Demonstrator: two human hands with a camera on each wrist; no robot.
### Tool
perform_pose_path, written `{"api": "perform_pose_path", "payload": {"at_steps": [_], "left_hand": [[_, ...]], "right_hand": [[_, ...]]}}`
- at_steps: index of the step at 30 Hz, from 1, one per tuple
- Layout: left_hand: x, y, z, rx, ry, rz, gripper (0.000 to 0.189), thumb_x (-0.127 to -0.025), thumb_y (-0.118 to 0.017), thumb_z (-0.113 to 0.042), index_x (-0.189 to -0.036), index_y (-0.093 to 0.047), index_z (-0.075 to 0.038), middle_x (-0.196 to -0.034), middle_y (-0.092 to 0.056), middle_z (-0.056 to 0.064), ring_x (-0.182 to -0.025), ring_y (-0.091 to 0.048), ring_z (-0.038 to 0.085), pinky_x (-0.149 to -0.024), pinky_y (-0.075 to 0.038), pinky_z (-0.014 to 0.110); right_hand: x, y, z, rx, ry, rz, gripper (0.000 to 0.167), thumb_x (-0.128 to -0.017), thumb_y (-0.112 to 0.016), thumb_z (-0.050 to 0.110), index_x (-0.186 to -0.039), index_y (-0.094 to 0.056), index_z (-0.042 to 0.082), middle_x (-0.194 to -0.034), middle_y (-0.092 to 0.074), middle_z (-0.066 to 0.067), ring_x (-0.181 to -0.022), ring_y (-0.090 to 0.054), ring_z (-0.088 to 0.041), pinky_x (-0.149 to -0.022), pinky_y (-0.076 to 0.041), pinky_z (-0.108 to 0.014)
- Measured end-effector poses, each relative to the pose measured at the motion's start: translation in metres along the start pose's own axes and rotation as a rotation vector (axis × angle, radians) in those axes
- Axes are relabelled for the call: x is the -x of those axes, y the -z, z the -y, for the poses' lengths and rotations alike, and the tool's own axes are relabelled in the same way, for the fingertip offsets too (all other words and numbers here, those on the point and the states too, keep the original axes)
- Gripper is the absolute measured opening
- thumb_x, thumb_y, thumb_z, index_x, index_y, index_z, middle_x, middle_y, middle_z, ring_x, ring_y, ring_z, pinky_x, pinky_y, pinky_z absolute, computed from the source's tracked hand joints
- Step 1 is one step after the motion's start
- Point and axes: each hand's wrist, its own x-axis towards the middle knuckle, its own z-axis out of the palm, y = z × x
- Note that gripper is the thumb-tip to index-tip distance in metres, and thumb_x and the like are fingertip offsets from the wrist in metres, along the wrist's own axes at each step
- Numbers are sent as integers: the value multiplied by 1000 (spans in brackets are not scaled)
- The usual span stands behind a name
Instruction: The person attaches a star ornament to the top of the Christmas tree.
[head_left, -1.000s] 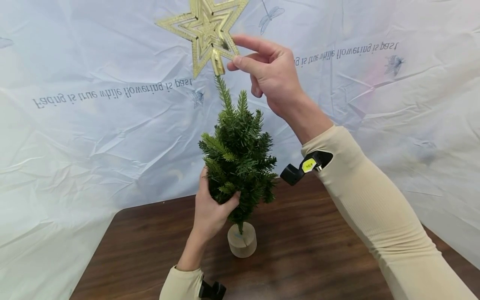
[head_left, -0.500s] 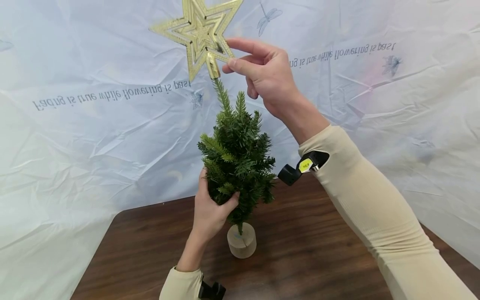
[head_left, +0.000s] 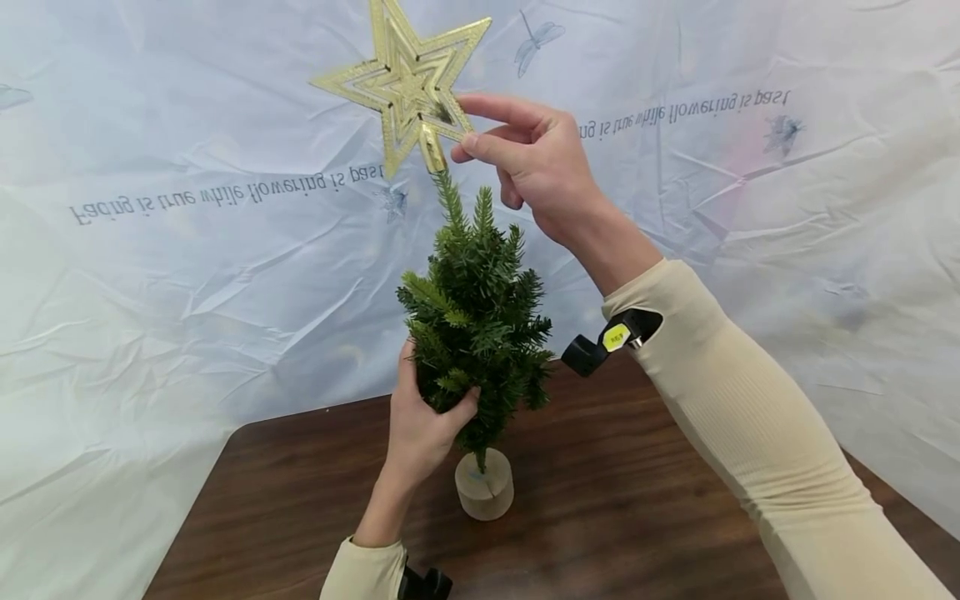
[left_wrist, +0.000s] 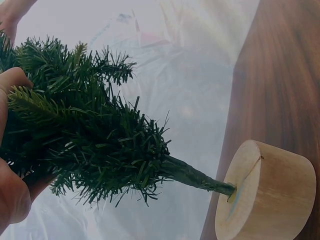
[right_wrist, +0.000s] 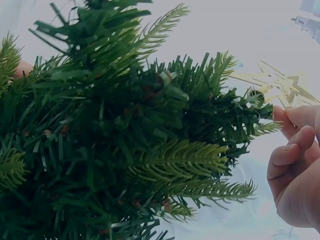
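Note:
A small artificial Christmas tree (head_left: 483,308) stands upright on a round wooden base (head_left: 484,492). My left hand (head_left: 420,425) grips its lower branches from the left, thumb in front and the other fingertips hidden among the needles. Above, my right hand (head_left: 536,154) pinches the lower right point of a gold star topper (head_left: 408,87) between thumb and fingers. The star leans slightly left, its socket at the tip of the tallest sprig; how far the sprig reaches inside is hidden. In the right wrist view, branches (right_wrist: 125,130) cover much of the scene, with the star (right_wrist: 282,87) behind.
The base rests on a dark brown wooden table (head_left: 300,500). Behind it hangs a pale, creased cloth (head_left: 225,275) with printed lettering and dragonflies. A black wrist camera (head_left: 611,337) is strapped to the right sleeve, close to the tree's right side.
The star and right hand shifted slightly left, then back right and a little lower in view. My left hand keeps its grip and the tree stays almost in place.

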Motion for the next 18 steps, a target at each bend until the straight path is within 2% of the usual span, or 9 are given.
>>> {"api": "perform_pose_path", "payload": {"at_steps": [7, 13, 18], "left_hand": [[0, 0, 0, -14, 20, -4, 102, -91, -80, -22, -171, -17, -17, -175, -25, 11, -161, -26, 35, -121, -31, 69], [0, 0, 0, -12, 8, -6, 102, -91, -80, -21, -171, -18, -18, -175, -25, 11, -161, -25, 35, -121, -31, 69], [0, -1, 0, -20, 6, -10, 101, -91, -80, -22, -171, -18, -18, -175, -25, 11, -161, -25, 35, -121, -31, 69]], "right_hand": [[3, 5, -4, -29, -16, -6, 36, -99, -68, -5, -133, -74, 5, -81, -79, -8, -39, -31, -12, -43, -30, -26], [7, 8, -9, -58, -33, -28, 36, -98, -69, -5, -132, -75, 7, -82, -80, -8, -38, -32, -11, -42, -30, -25], [10, 9, -11, -83, -8, -44, 39, -97, -70, -6, -134, -74, 6, -81, -80, -8, -37, -33, -11, -42, -29, -25]]}}
